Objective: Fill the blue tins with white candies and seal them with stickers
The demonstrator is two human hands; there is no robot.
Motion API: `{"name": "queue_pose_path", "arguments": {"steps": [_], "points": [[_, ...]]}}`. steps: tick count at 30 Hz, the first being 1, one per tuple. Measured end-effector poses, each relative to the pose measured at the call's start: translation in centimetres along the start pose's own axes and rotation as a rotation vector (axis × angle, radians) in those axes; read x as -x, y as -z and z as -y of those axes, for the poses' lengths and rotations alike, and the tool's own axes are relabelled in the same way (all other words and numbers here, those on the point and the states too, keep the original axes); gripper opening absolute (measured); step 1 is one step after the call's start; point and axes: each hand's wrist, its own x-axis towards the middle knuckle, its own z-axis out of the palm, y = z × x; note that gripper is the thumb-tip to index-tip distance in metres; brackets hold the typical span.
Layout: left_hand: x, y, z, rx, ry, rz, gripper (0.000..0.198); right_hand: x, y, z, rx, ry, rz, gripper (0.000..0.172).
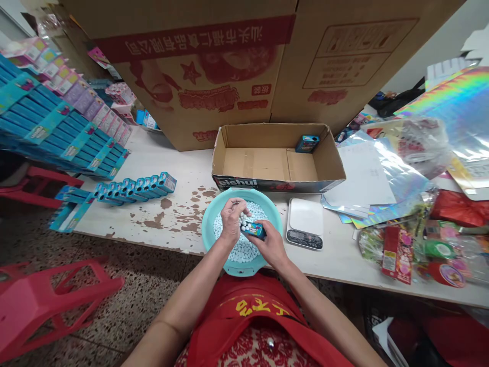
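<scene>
A turquoise plastic basin (209, 227) full of small white candies (243, 253) sits at the table's front edge, and both hands are above it. My left hand (231, 219) is curled round some of the white candies, several of them showing at its fingers. In my right hand (272, 243) a small blue candy box (255, 230) is gripped, tilted with its end toward my left hand. White candies show where that end meets the left fingers. How full the box is cannot be seen.
Behind the basin stands an open cardboard tray (267, 186) with one blue box (307, 143) inside. A white kitchen scale (305, 223) is right of the basin. Blue boxes (137, 187) line up at left, below stacked packs (49, 117). Packaging sheets (361, 173) lie right.
</scene>
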Motion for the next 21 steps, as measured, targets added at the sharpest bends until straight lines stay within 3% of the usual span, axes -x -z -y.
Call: {"name": "queue_pose_path", "arguments": {"steps": [7, 13, 21], "points": [[0.2, -0.6, -0.2, -0.026, -0.027, -0.034, 0.021, -0.2, 0.4, 0.1, -0.007, 0.006, -0.009, 0.028], [0.6, -0.9, 0.0, -0.062, -0.019, 0.006, 0.034, -0.2, 0.8, 0.1, -0.029, 0.000, -0.019, 0.028], [1.0, -1.3, 0.7, -0.119, -0.030, 0.070, 0.036, -0.5, 1.0, 0.0, -0.076, -0.045, -0.002, 0.027]]}}
